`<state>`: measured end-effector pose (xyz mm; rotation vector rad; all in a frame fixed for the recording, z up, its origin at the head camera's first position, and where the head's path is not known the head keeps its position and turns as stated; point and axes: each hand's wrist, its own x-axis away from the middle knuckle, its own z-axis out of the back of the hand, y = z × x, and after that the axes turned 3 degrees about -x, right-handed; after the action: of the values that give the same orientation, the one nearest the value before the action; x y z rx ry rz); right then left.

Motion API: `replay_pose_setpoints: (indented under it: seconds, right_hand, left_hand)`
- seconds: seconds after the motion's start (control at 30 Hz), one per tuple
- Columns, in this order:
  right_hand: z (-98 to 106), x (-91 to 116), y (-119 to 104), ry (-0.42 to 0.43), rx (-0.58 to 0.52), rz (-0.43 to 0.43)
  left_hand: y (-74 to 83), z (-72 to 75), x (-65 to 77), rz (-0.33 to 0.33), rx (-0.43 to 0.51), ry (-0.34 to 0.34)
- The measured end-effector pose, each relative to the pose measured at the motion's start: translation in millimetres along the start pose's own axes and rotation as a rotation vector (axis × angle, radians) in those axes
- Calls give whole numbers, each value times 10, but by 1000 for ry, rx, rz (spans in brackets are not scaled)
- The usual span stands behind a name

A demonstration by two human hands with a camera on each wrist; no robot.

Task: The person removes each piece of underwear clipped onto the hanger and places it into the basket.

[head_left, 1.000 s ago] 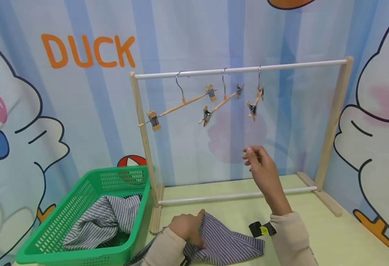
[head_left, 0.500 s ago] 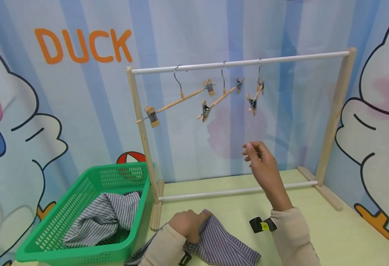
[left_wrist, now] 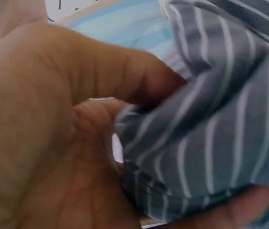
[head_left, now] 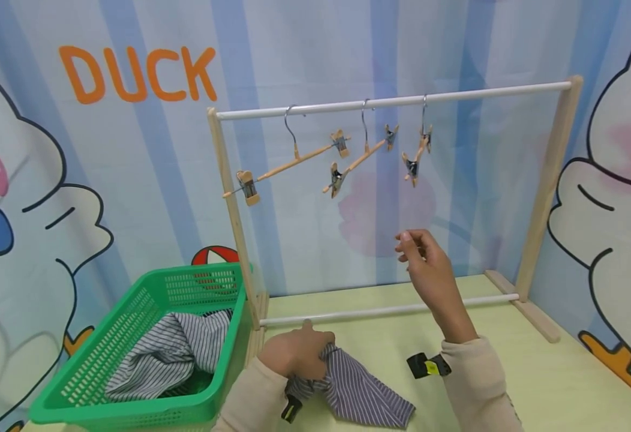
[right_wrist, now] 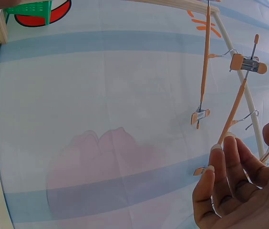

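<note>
A grey-and-white striped cloth lies bunched on the table at front centre. My left hand holds it at its upper left part; in the left wrist view thumb and fingers pinch folds of the cloth. The rest of it trails to the right on the tabletop. Raised behind and to the right is my right hand, its fingers loosely bent with nothing in them. It stays below the three clip hangers: the left one, the middle one and the right one. In the right wrist view its fingertips overlap one hanger's bar.
A wooden rack with a white top rail and a low white rail stands at the back, its right post slanting. At left sits a green basket with another striped cloth inside. A printed curtain backs the table.
My left hand has moved up toward the rack's low rail, drawing the cloth slightly along and bunching it. The right hand has stayed raised in nearly the same place.
</note>
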<state>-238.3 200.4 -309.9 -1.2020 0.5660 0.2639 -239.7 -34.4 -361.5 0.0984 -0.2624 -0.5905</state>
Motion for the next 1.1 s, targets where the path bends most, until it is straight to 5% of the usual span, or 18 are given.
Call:
replay_pose_setpoints:
  seconds: [0.17,0.43,0.67,1.1]
  right_hand:
    - [6,-3,6,6,0,9]
    - [2,-7,3,5,-2,6]
    - [7,-7,-13,4,-3,0]
    - [-5,8,2,-21,5,-16]
  left_hand:
    - [-61,80,38,-91,-8,121]
    - [-101,212,112,-146,-17,289]
    - [-125,281,144,-77,-6,484]
    - [-244,372,248,11,0,717]
